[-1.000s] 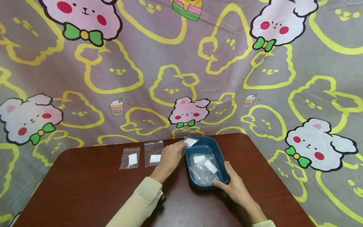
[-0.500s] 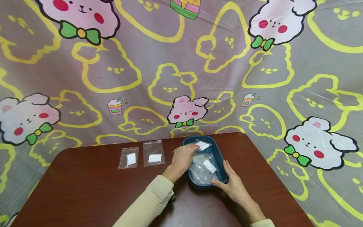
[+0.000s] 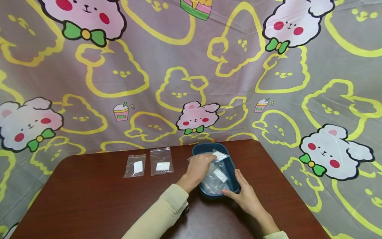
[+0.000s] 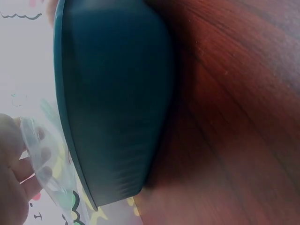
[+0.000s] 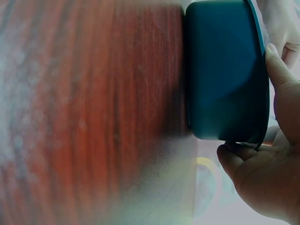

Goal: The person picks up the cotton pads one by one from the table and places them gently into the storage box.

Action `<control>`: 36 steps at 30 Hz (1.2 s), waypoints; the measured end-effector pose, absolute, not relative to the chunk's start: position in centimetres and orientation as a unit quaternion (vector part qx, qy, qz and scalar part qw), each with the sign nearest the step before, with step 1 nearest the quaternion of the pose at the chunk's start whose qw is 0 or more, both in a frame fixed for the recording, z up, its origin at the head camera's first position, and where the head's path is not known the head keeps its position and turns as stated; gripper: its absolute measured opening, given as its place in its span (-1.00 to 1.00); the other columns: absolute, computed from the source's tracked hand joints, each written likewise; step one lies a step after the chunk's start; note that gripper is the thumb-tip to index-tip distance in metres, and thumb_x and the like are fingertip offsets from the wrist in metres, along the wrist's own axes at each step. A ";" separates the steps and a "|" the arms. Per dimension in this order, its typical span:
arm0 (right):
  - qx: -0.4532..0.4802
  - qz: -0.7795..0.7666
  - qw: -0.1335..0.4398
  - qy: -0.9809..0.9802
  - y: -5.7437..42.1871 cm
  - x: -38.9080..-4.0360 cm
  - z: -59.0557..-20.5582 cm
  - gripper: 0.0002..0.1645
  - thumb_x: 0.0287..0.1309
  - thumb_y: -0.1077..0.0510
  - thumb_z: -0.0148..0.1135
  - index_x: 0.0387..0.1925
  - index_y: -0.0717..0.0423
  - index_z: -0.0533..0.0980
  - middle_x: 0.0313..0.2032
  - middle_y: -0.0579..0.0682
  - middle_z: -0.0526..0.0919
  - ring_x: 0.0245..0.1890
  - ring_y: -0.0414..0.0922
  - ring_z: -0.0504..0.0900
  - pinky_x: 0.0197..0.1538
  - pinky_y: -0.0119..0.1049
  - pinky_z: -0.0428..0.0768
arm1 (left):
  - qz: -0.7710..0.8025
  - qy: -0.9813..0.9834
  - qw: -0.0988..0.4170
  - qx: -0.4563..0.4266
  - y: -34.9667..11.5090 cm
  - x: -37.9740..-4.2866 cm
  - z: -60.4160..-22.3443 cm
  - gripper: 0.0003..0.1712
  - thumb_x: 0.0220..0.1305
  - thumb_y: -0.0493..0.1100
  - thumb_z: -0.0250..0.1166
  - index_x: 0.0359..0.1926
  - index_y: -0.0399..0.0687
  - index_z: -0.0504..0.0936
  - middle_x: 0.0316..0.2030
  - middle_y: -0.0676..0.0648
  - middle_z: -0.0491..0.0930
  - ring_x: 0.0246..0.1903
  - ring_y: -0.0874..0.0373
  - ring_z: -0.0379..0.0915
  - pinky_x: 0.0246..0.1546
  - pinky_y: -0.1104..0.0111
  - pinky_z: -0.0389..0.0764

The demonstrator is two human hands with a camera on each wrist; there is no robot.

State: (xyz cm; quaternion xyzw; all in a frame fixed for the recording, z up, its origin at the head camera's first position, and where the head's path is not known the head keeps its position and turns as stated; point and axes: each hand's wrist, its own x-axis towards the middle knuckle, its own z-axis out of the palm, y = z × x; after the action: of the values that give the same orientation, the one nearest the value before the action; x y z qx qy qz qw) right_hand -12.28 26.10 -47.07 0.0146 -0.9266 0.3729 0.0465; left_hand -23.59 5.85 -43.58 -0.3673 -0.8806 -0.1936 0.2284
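My left hand (image 3: 199,168) pinches a clear zip bag with a white piece (image 3: 220,156) inside, over the far half of a blue plastic tub (image 3: 232,165). Part of that bag sticks out left of my fingers, and in the left wrist view the clear plastic (image 4: 54,164) hangs beside the tub's rim. Inside the tub lie more clear bags (image 3: 212,183), one showing a white piece (image 3: 220,175). With thumb and fingers, my right hand (image 3: 249,196) holds the tub's near right corner; in the right wrist view its thumb (image 5: 281,70) is at the rim.
Two clear zip bags, each with a white piece, lie flat on the brown table left of the tub: a left bag (image 3: 135,166) and a right bag (image 3: 161,161). A patterned cloth (image 3: 167,109) rises behind the table (image 3: 89,192).
My left hand has carried the zip bag rightward, from the tub's left rim to over its inside. My right hand has stayed at the tub's corner.
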 end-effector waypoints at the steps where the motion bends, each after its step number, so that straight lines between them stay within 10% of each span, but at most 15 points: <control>1: 0.015 0.373 0.046 -0.927 26.1 -12.3 -47.1 0.28 0.05 -0.24 0.49 0.50 0.40 0.05 0.50 0.38 0.05 0.47 0.28 0.10 0.40 0.21 0.20 | -0.193 -0.880 0.228 -0.370 5.9 -23.6 -43.6 -0.67 0.33 -0.34 0.30 0.00 0.14 0.78 -0.06 0.09 0.74 -0.11 0.23 0.68 -0.13 0.34 0.70; 36: 0.014 0.379 0.046 -0.924 26.2 -12.2 -47.0 0.29 0.03 -0.24 0.50 0.51 0.37 0.06 0.50 0.36 0.06 0.47 0.27 0.09 0.41 0.20 0.19 | -0.168 -0.892 0.201 -0.369 6.0 -22.9 -44.1 -0.67 0.39 -0.27 0.28 0.08 0.13 0.74 -0.01 0.09 0.72 -0.08 0.19 0.67 -0.13 0.30 0.71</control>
State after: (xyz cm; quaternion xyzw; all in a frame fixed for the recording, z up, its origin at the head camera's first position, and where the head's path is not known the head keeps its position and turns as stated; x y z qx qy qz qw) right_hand -12.24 26.22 -46.96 0.0142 -0.9240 0.3795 0.0456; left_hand -22.95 6.03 -44.09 -0.3693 -0.8915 -0.1680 0.2015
